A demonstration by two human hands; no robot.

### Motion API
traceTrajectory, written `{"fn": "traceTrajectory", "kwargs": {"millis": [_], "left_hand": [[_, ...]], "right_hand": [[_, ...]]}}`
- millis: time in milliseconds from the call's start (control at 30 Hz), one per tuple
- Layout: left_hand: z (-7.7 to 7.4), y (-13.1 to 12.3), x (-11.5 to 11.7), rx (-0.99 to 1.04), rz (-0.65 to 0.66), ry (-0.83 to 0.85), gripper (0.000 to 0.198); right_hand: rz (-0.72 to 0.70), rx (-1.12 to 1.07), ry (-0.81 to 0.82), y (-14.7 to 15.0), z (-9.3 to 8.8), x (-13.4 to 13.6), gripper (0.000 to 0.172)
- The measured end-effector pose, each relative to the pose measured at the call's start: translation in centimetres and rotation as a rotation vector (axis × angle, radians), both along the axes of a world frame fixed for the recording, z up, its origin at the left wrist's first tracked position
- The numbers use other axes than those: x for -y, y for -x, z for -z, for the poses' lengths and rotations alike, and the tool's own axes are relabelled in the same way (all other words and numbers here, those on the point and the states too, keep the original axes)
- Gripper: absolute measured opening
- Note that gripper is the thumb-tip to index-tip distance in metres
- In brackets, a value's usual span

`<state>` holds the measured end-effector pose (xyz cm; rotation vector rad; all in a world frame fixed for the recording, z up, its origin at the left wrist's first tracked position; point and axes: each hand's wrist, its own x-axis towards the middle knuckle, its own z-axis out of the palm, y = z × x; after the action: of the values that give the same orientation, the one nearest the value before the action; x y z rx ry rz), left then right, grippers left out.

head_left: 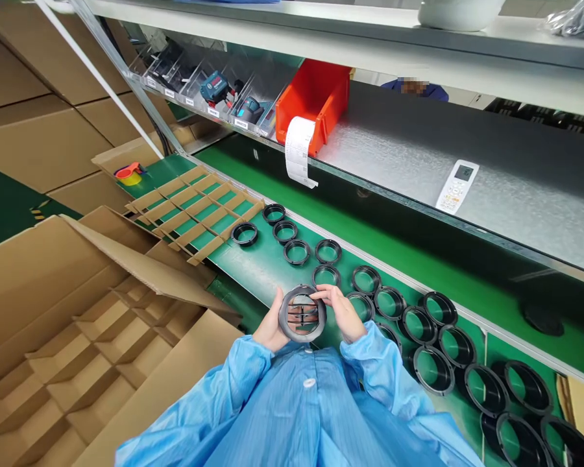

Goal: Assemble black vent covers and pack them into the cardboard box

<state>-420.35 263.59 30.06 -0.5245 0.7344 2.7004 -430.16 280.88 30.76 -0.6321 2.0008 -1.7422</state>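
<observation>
Both hands — left hand, right hand — pinch a black ring by its rim, apparently vented, above a green bench lined with rings.

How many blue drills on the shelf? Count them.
2: the left drill sits in a slot on the shelf, the right drill beside the bin. Slots further left may hide more.

One slatted ring; one red bin; one remote; two drills.
</observation>
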Motion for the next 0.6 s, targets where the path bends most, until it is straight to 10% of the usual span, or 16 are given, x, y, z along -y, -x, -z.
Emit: {"fn": "traceTrajectory", "kwargs": {"millis": [333,600], "left_hand": [[2.2,-1.4,0.3,0.218,-0.052,-0.045,0.073],[5.8,-2.3,-2.4,0.244,0.015,0.061,0.083]], "right_hand": [[-0.261,-0.718,-0.305,-4.2,4.2,-0.8,0.055],[-0.514,-0.528,-0.37,-4.1,8.5,0.1,0.114]]}}
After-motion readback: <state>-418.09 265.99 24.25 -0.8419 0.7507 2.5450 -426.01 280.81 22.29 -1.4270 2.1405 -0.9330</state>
